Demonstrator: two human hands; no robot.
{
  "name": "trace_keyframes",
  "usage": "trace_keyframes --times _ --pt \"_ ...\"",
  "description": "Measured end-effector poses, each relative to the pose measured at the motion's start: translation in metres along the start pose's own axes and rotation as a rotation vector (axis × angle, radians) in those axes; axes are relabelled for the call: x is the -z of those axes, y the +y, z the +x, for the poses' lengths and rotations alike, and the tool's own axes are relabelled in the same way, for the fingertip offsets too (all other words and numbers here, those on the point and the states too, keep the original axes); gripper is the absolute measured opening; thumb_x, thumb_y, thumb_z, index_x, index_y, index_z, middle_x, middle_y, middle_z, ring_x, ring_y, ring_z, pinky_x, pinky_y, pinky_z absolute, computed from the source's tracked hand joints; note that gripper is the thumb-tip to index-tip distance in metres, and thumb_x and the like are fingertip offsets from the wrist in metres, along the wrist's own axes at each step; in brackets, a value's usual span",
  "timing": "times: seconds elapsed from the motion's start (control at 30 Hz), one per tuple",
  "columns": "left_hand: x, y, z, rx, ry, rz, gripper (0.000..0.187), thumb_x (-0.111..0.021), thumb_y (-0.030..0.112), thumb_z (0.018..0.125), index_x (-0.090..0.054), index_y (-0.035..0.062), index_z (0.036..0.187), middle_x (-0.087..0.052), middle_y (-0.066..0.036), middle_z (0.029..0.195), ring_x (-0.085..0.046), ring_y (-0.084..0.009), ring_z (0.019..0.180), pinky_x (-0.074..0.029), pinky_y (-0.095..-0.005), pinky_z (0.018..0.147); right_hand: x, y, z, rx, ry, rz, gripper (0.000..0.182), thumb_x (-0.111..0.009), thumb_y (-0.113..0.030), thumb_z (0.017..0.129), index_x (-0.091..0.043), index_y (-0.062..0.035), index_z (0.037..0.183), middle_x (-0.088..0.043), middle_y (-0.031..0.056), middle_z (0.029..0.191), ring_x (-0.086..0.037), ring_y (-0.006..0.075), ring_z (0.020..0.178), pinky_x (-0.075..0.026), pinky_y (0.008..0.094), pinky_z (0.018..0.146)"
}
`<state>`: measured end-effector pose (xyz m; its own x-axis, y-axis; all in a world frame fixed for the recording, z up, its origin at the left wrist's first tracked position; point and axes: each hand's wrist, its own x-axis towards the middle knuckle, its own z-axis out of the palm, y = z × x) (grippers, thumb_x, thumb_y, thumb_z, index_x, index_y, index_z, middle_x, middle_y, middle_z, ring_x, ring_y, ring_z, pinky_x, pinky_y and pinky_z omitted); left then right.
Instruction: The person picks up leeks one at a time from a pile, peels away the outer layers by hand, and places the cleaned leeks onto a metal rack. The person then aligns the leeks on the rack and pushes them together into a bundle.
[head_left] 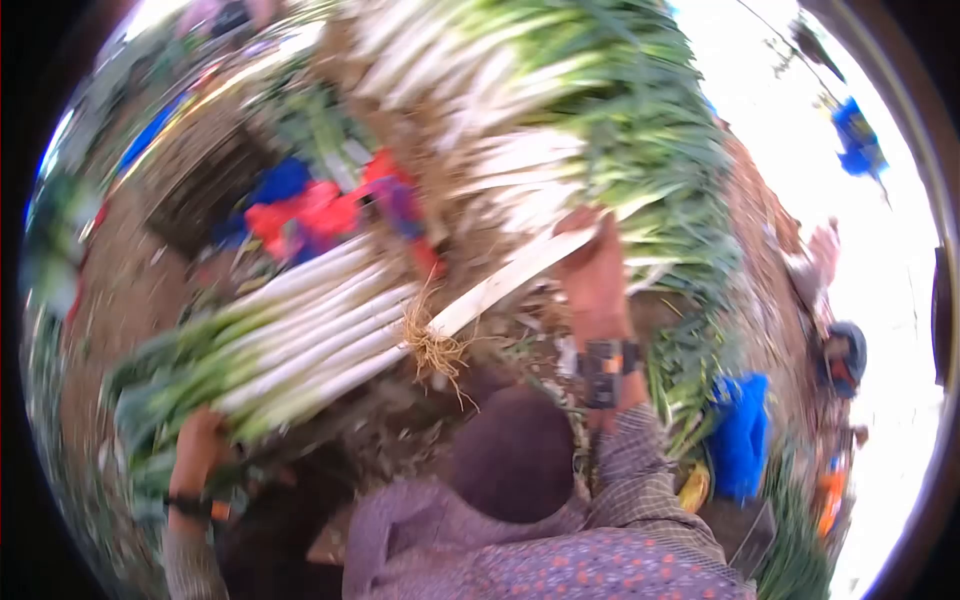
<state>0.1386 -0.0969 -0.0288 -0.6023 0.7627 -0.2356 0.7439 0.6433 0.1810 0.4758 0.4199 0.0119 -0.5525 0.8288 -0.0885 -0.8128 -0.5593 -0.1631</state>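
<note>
In my right hand (592, 265) is a single leek (515, 280), its white shaft slanting down to the left and ending in a tuft of tan roots (436, 342). The fingers are closed round its upper end. My left hand (203, 438) is at the green part of a row of leeks (320, 320) lying side by side at the left, with roots toward the middle. Its fingers look curled round the nearest stalks, partly hidden. Each wrist wears a dark band. The root tuft overlaps the near end of the row.
A large heap of leeks (630, 130) spreads beyond my right hand. Red cloth or plastic (305, 215) lies behind the row, near a dark crate (205, 190). Blue material (738, 435) is at the right. Purple patterned clothing (600, 560) fills the near side. Another person's parts blur at far right.
</note>
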Motion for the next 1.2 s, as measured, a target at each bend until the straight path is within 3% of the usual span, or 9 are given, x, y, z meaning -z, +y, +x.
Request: trace_keyframes --times 0.03,0.07,0.17,0.27,0.37,0.57,0.77,1.1,1.2 --pt "-0.009 -0.004 -0.002 -0.074 0.126 0.054 0.013 -0.065 0.008 0.064 -0.063 0.0083 0.076 -0.060 -0.019 0.082 -0.060 -0.0408 0.080 -0.048 -0.0471 0.072 -0.031 0.018 -0.010 -0.057 -0.120 -0.149 0.027 -0.041 -0.028 0.105 -0.053 -0.0048 0.109 -0.061 0.0068 0.094 -0.060 0.0192 0.084 -0.053 0.0384 0.083" --pt "0.002 0.014 -0.008 -0.054 0.130 0.030 0.014 -0.066 0.009 0.064 -0.063 0.0082 0.077 -0.060 -0.019 0.084 -0.060 -0.0397 0.086 -0.047 -0.0473 0.074 -0.076 0.049 -0.029 0.047 -0.066 -0.325 0.027 -0.040 -0.027 0.105 -0.053 -0.0073 0.117 -0.056 0.0053 0.089 -0.055 0.0168 0.081 -0.050 0.0341 0.078" --pt "0.008 0.037 -0.023 0.001 0.205 -0.002 0.029 -0.076 0.012 0.059 -0.060 0.0092 0.084 -0.058 -0.014 0.088 -0.058 -0.0371 0.090 -0.048 -0.0462 0.075 -0.122 0.106 -0.045 -0.274 -0.538 -0.374 0.033 -0.047 -0.022 0.102 -0.046 -0.0193 0.135 -0.053 0.0079 0.096 -0.054 0.0165 0.085 -0.049 0.0362 0.077" --pt "0.006 0.055 -0.039 0.061 0.323 -0.054 0.034 -0.076 0.006 0.061 -0.059 0.0099 0.090 -0.057 -0.011 0.093 -0.057 -0.0334 0.097 -0.048 -0.0439 0.082 -0.152 0.168 -0.062 -0.390 -0.650 -0.841 0.044 -0.054 -0.018 0.099 -0.038 -0.0235 0.139 -0.054 0.0066 0.091 -0.056 0.0175 0.079 -0.051 0.0355 0.073" --pt "-0.010 0.056 -0.047 0.012 0.516 -0.111 0.034 -0.073 0.002 0.063 -0.059 0.0077 0.093 -0.056 -0.012 0.095 -0.056 -0.0350 0.098 -0.048 -0.0439 0.081 -0.133 0.233 -0.070 -0.340 -0.838 -1.403 0.043 -0.059 -0.017 0.095 -0.046 -0.0139 0.136 -0.060 0.0093 0.097 -0.057 0.0133 0.079 -0.051 0.0266 0.070" --pt "-0.015 0.054 -0.060 -0.136 0.626 -0.311 0.030 -0.063 -0.006 0.068 -0.059 0.0063 0.094 -0.057 -0.012 0.098 -0.056 -0.0351 0.098 -0.048 -0.0416 0.083 -0.007 0.309 -0.089 -0.152 -1.560 -2.076 0.058 -0.062 -0.015 0.085 -0.047 -0.0161 0.141 -0.063 0.0219 0.117 -0.060 0.0360 0.108 -0.047 0.0426 0.093" --pt "-0.012 0.055 -0.069 -0.120 0.674 -0.422 0.028 -0.059 -0.011 0.069 -0.061 0.0044 0.092 -0.061 -0.010 0.101 -0.059 -0.0319 0.097 -0.050 -0.0382 0.083 0.007 0.303 -0.095 -0.264 -1.515 -1.805 0.059 -0.058 -0.010 0.082 -0.048 -0.0149 0.139 -0.063 0.0229 0.116 -0.058 0.0400 0.108 -0.045 0.0444 0.096" --pt "-0.013 0.047 -0.054 -0.010 0.680 -0.450 0.014 -0.059 -0.004 0.077 -0.064 0.0016 0.089 -0.063 -0.013 0.089 -0.062 -0.0334 0.088 -0.050 -0.0378 0.077 0.007 0.227 -0.050 -0.292 -1.531 -2.308 0.035 -0.068 -0.027 0.080 -0.062 -0.0106 0.111 -0.066 0.0144 0.104 -0.061 0.0375 0.098 -0.049 0.0440 0.085" --pt "-0.012 0.046 -0.047 0.097 0.620 -0.515 0.017 -0.058 0.002 0.082 -0.066 0.0008 0.098 -0.066 -0.013 0.095 -0.063 -0.0310 0.092 -0.050 -0.0370 0.083 -0.013 0.214 -0.051 0.124 -1.400 -2.128 0.031 -0.072 -0.025 0.077 -0.062 -0.0112 0.103 -0.065 0.0109 0.096 -0.062 0.0353 0.092 -0.050 0.0443 0.079"
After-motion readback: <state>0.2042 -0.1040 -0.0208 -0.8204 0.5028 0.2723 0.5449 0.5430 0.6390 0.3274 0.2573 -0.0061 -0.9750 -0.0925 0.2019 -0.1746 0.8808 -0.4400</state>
